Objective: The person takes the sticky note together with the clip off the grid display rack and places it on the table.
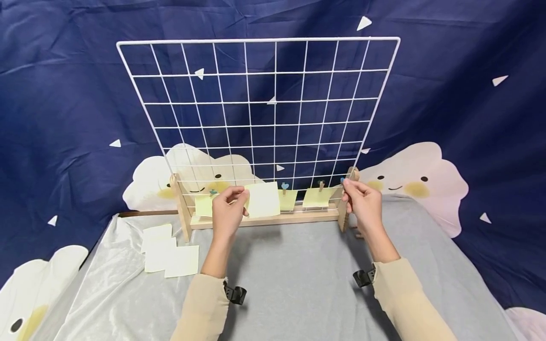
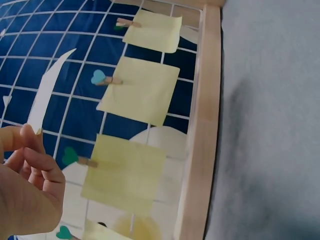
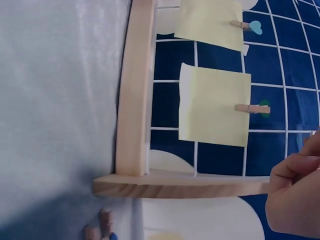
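My left hand [image 1: 229,210] pinches a pale yellow sticky note [image 1: 263,200] by its edge, in front of a white wire grid [image 1: 275,102]. In the left wrist view this note shows nearly edge-on above the fingers. At the grid's lower right, my right hand [image 1: 363,201] pinches a small clothespin [image 1: 342,180]; only its blue top shows at the fingertips. Low on the grid hang several yellow notes, among them one note [image 2: 142,90] held by a clothespin with a light blue heart [image 2: 98,77] and another [image 3: 217,106] at the right end.
The grid stands upright in a wooden base [image 1: 273,218] with a post at each end. Several loose notes [image 1: 181,261] overlap on the grey cloth [image 1: 298,279] at left. Loose clothespins [image 3: 106,223] lie beside the right post. A dark blue curtain [image 1: 469,118] hangs behind.
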A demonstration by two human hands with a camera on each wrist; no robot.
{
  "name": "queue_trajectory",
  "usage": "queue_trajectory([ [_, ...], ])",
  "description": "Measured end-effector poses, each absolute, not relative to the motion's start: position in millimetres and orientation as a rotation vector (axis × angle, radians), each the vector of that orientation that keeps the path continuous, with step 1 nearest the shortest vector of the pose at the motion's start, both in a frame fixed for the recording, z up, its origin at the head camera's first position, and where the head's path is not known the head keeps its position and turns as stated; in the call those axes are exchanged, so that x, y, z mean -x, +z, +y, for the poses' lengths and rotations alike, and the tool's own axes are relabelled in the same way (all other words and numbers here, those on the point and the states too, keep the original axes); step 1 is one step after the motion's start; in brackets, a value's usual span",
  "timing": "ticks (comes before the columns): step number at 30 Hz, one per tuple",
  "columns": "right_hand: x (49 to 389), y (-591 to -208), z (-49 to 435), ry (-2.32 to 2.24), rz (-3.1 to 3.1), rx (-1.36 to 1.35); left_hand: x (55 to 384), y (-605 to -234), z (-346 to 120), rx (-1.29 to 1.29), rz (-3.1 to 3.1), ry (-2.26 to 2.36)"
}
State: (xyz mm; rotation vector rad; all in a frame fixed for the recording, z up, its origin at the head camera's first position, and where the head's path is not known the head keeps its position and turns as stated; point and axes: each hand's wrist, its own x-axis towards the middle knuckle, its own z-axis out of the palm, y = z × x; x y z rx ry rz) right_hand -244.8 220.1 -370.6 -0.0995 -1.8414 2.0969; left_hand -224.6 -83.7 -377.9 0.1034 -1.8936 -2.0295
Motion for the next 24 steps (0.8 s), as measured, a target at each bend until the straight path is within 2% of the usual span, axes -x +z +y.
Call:
queue_trajectory([
  [24, 235, -405, 245, 2.066, -1.950, 0.245, 210, -411, -127, -0.286, -1.956, -2.005],
])
